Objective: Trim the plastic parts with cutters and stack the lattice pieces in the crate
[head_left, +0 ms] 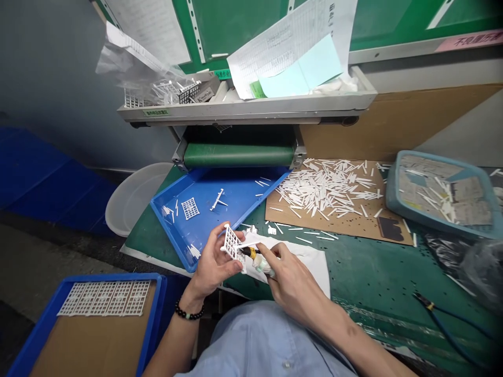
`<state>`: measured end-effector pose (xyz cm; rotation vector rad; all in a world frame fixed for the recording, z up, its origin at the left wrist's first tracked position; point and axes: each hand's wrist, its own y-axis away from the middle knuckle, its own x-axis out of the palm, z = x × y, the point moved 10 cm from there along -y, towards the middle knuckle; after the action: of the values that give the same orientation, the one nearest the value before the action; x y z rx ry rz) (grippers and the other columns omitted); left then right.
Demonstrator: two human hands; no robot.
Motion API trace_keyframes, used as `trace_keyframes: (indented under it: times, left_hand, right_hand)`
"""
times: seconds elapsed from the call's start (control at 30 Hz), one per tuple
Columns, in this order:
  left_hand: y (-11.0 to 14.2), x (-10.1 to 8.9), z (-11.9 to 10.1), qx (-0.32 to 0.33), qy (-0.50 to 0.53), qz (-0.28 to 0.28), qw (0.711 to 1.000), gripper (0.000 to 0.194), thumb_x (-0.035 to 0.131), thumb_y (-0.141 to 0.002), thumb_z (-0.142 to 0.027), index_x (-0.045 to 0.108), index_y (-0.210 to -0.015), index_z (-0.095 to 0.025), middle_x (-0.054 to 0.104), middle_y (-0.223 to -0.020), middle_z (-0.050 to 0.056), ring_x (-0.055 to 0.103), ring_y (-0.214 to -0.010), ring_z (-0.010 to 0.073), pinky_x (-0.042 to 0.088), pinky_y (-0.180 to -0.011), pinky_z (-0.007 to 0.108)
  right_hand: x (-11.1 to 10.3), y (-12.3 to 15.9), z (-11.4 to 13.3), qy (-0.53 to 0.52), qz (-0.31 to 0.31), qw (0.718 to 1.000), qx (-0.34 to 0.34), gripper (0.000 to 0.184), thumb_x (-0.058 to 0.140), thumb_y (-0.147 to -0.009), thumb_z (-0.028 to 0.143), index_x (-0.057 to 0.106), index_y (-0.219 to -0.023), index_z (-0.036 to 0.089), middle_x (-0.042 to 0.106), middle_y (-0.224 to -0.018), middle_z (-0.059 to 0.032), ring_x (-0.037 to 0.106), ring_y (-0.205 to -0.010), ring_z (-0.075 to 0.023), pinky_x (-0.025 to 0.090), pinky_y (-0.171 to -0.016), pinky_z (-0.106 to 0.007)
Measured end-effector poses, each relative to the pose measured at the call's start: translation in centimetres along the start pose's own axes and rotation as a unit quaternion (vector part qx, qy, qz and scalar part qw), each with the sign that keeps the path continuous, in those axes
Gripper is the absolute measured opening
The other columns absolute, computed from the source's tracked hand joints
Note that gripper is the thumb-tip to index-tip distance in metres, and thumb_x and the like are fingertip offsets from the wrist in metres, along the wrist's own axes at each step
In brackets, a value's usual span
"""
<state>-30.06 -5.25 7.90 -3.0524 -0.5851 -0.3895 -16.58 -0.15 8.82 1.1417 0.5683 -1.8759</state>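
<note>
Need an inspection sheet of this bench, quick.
Surface: green mat, white sheet under the hands.
Job's things: white plastic grid; small tube with a yellow band.
Clutter: loose white plastic sticks on cardboard; shallow teal tray.
Hands: left hand holds the grid; right hand holds the tube beside it.
Cables: thin blue cord at lower right; may be tool handles.
Surroundings: blue tray, green conveyor roller, metal shelf with papers, translucent basin.
</note>
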Motion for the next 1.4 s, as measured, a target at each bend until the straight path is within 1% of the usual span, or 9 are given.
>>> trace_keyframes:
  times: [0.07,0.17,0.23,0.43,0.63,0.8,1.07,1.27,1.4]
  left_hand:
    - [0.2,-0.1,0.5,-0.013,0.014,-0.003,1.000,0.083,0.082,-0.066,-0.034,0.038,-0.136,-0.023,0.060,-0.123,0.014,0.059,-0.111,0.0264,0.052,-0.089,0.037]
    - [0.4,-0.3,1.1,-0.018,0.017,-0.032,0.999,0.075,0.081,-0.068,-0.034,0.045,-0.133,-0.021,0.060,-0.123,0.013,0.061,-0.110,0.0253,0.052,-0.090,0.036]
    - [0.5,-0.2,1.4,-0.016,0.018,-0.045,0.999,0.071,0.080,-0.069,-0.034,0.048,-0.130,-0.021,0.061,-0.124,0.013,0.061,-0.110,0.0251,0.052,-0.092,0.036]
    - [0.6,-0.1,1.3,-0.007,0.026,-0.059,0.998,0.068,0.081,-0.068,-0.031,0.050,-0.128,-0.020,0.062,-0.122,0.013,0.061,-0.111,0.0251,0.052,-0.093,0.036]
    - [0.7,0.0,1.2,-0.009,0.008,-0.065,0.998,0.069,0.081,-0.067,-0.035,0.050,-0.127,-0.020,0.062,-0.123,0.013,0.061,-0.111,0.0264,0.053,-0.092,0.037]
    - [0.7,0.0,1.3,-0.006,0.014,-0.067,0.998,0.070,0.081,-0.067,-0.035,0.050,-0.128,-0.022,0.062,-0.123,0.012,0.061,-0.113,0.0261,0.052,-0.094,0.037]
    - [0.7,0.0,1.6,-0.007,0.022,-0.070,0.997,0.070,0.081,-0.068,-0.032,0.048,-0.128,-0.020,0.062,-0.124,0.013,0.061,-0.113,0.0253,0.051,-0.096,0.036]
    - [0.6,0.4,1.5,-0.027,0.024,-0.071,0.997,0.072,0.083,-0.064,-0.034,0.049,-0.126,-0.020,0.062,-0.124,0.014,0.061,-0.113,0.0264,0.051,-0.095,0.037]
    - [0.3,0.6,2.1,-0.036,0.032,-0.067,0.997,0.073,0.084,-0.063,-0.029,0.049,-0.126,-0.019,0.061,-0.126,0.014,0.058,-0.118,0.0274,0.050,-0.097,0.037]
  right_hand:
    - [-0.2,0.0,0.0,0.003,-0.015,1.000,-0.001,0.069,0.043,-0.074,0.004,0.035,-0.141,0.018,0.047,-0.103,-0.0105,0.049,-0.083,-0.0206,0.044,-0.074,-0.033]
    - [-0.6,0.0,0.3,0.016,-0.051,0.998,-0.017,0.070,0.043,-0.073,0.004,0.035,-0.141,0.018,0.048,-0.102,-0.0106,0.049,-0.086,-0.0220,0.045,-0.077,-0.035]
    - [-0.6,0.1,0.4,0.012,-0.061,0.998,-0.021,0.071,0.043,-0.073,0.004,0.035,-0.142,0.018,0.047,-0.102,-0.0108,0.049,-0.086,-0.0221,0.045,-0.077,-0.035]
    - [-0.5,0.3,0.3,-0.018,-0.045,0.999,-0.009,0.069,0.043,-0.076,0.005,0.033,-0.143,0.017,0.046,-0.104,-0.0114,0.049,-0.089,-0.0228,0.046,-0.079,-0.037]
    - [-0.8,0.5,0.1,-0.021,-0.037,0.999,0.000,0.066,0.044,-0.079,0.007,0.033,-0.143,0.018,0.047,-0.104,-0.0117,0.051,-0.090,-0.0232,0.046,-0.079,-0.037]
    - [-1.0,0.5,0.2,-0.023,-0.042,0.999,-0.004,0.065,0.043,-0.079,0.008,0.033,-0.143,0.019,0.047,-0.104,-0.0117,0.050,-0.089,-0.0232,0.046,-0.080,-0.037]
    - [-0.8,0.4,0.2,-0.024,-0.035,0.999,-0.009,0.068,0.042,-0.077,0.005,0.032,-0.143,0.017,0.046,-0.106,-0.0118,0.049,-0.090,-0.0230,0.045,-0.082,-0.038]
    - [-0.7,0.2,0.1,-0.029,-0.022,0.999,-0.009,0.068,0.042,-0.076,0.004,0.031,-0.143,0.016,0.045,-0.106,-0.0118,0.049,-0.089,-0.0220,0.045,-0.079,-0.036]
    - [-0.7,-0.1,-0.9,-0.030,-0.019,0.999,0.024,0.064,0.043,-0.074,0.004,0.036,-0.137,0.011,0.044,-0.104,-0.0121,0.049,-0.087,-0.0212,0.046,-0.074,-0.034]
